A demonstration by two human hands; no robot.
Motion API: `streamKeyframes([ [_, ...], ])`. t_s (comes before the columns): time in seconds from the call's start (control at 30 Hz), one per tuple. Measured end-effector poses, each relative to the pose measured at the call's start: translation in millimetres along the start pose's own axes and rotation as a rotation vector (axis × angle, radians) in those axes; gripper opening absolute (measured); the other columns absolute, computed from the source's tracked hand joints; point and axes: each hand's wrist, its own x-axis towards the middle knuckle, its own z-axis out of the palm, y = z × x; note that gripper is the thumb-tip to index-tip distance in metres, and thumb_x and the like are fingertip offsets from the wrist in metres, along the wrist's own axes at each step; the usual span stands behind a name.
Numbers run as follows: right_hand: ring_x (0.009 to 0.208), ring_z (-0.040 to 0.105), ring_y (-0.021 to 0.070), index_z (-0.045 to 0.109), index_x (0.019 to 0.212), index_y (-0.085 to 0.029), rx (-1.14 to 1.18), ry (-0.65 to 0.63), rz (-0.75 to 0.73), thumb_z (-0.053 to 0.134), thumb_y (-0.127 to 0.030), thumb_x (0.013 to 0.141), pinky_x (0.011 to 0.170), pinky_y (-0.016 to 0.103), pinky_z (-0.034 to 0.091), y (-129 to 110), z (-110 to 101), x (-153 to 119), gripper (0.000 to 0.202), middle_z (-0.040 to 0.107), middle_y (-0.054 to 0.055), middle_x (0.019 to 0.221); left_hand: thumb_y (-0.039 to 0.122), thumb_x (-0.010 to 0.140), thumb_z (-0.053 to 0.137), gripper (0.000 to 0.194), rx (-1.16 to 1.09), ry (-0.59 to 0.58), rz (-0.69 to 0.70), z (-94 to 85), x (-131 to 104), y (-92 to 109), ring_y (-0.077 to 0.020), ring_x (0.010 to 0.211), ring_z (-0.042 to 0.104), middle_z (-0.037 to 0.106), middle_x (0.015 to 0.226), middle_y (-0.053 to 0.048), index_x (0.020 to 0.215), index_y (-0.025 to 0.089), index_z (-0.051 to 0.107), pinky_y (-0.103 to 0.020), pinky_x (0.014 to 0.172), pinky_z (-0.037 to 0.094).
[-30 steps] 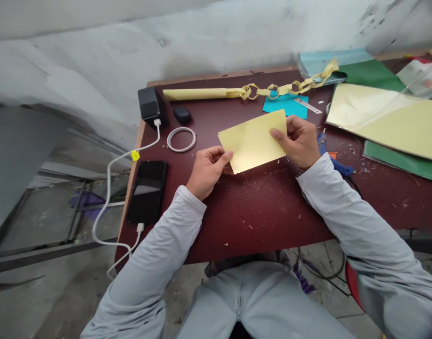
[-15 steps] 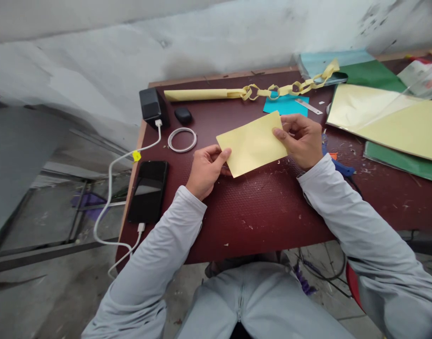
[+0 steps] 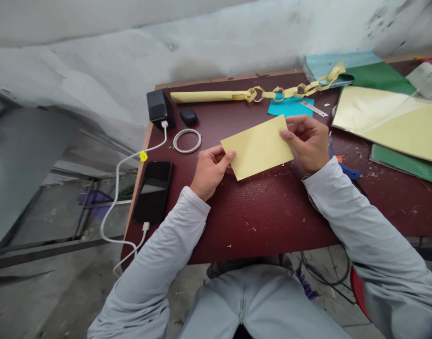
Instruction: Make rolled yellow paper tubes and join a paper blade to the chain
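from the head, looking down, two hands hold one small yellow paper (image 3: 258, 148) up over the dark red table (image 3: 258, 221). the paper is flat and slanted, with its right end farther up the table than its left end.

the left hand (image 3: 209, 173) has its thumb on top of the left end and its fingers curled under, pinched close on the paper. the right hand (image 3: 310, 145) pinches the right end the same way, thumb on top and fingers behind.

past the paper lies a blue paper (image 3: 288, 108) with a thin blade (image 3: 313, 108) on it. a yellow paper chain (image 3: 289, 92) goes along the back, next to a long yellow roll (image 3: 201, 97). by the right wrist is a blue tool (image 3: 350, 172), partly hidden. big yellow sheets (image 3: 395, 120) lie to the right. on the left are a black phone (image 3: 154, 193), a white ring (image 3: 187, 151) and a black box (image 3: 158, 107) with a white cord (image 3: 117, 181) plugged in.
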Motion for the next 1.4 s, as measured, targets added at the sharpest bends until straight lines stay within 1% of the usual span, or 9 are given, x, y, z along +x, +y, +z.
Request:
streamKeyframes([
  [0.37,0.066,0.057,0.0159,0.068,0.088,-0.026,-0.006,0.034,-0.002,0.087,-0.047,0.080,0.058,0.032,0.048,5,0,0,0.030,0.062,0.000,0.076,0.059,0.082,0.082,0.043,0.010,0.094,0.009,1.4,2,-1,-0.0150,0.076,0.071,0.077,0.096,-0.006,0.094,0.019,0.073,-0.026,0.059,0.060],
  [0.6,0.076,0.059,0.0167,0.060,0.082,-0.028,0.102,0.126,-0.023,0.086,-0.051,0.079,0.075,0.036,0.055,2,-1,6,0.035,0.056,-0.001,0.080,0.060,0.086,0.078,0.041,-0.016,0.274,0.022,-1.5,7,0,-0.0134,0.075,0.070,0.076,0.096,-0.003,0.092,0.021,0.068,-0.026,0.060,0.061],
  [0.73,0.084,0.065,0.0185,0.057,0.079,-0.028,0.355,0.060,0.096,0.074,-0.061,0.087,0.086,0.040,0.057,-5,-5,8,0.038,0.061,-0.001,0.080,0.055,0.091,0.075,0.037,-0.004,0.353,0.118,-6.2,11,-7,-0.0144,0.088,0.074,0.077,0.113,-0.006,0.106,0.022,0.070,-0.030,0.075,0.064],
  [0.87,0.083,0.068,0.0230,0.061,0.068,-0.027,0.386,-0.051,0.183,0.050,-0.078,0.095,0.087,0.045,0.057,-7,-9,8,0.059,0.060,0.004,0.064,0.052,0.094,0.072,0.035,0.024,0.376,0.181,-8.2,14,-12,-0.0166,0.110,0.074,0.076,0.122,-0.010,0.109,0.020,0.070,-0.035,0.097,0.061],
  [0.97,0.069,0.062,0.0187,0.067,0.071,-0.027,0.295,-0.036,0.220,0.072,-0.067,0.088,0.068,0.038,0.056,-5,-9,8,0.043,0.061,0.002,0.066,0.050,0.094,0.073,0.034,0.002,0.375,0.183,-7.5,14,-11,-0.0162,0.113,0.073,0.077,0.120,-0.010,0.110,0.019,0.071,-0.036,0.105,0.058],
  [1.07,0.070,0.064,0.0141,0.075,0.090,-0.028,0.200,-0.081,0.305,0.094,-0.045,0.072,0.062,0.030,0.056,-2,-8,6,0.031,0.071,-0.001,0.085,0.049,0.093,0.075,0.033,-0.067,0.354,0.196,-6.1,13,-9,-0.0168,0.110,0.074,0.078,0.116,-0.009,0.108,0.019,0.073,-0.037,0.106,0.057],
  [1.13,0.077,0.069,0.0157,0.077,0.102,-0.029,0.175,-0.158,0.396,0.096,-0.040,0.067,0.065,0.030,0.058,-1,-7,3,0.042,0.075,0.000,0.095,0.049,0.092,0.077,0.032,-0.106,0.343,0.187,-5.2,13,-8,-0.0177,0.109,0.074,0.078,0.113,-0.008,0.105,0.019,0.073,-0.037,0.106,0.057],
  [1.23,0.076,0.071,0.0181,0.079,0.096,-0.026,0.201,-0.242,0.485,0.093,-0.040,0.071,0.064,0.032,0.060,-1,-6,-1,0.032,0.078,0.002,0.093,0.048,0.090,0.079,0.033,-0.141,0.335,0.147,-3.5,12,-4,-0.0191,0.110,0.074,0.078,0.111,-0.008,0.104,0.019,0.073,-0.037,0.104,0.059],
  [1.4,0.070,0.070,0.0163,0.078,0.083,-0.025,0.267,-0.198,0.487,0.094,-0.035,0.070,0.061,0.031,0.059,-2,-4,-4,0.023,0.077,0.001,0.084,0.051,0.087,0.082,0.040,-0.186,0.263,0.023,0.7,6,3,-0.0228,0.106,0.076,0.078,0.116,-0.009,0.109,0.020,0.070,-0.036,0.087,0.066],
])
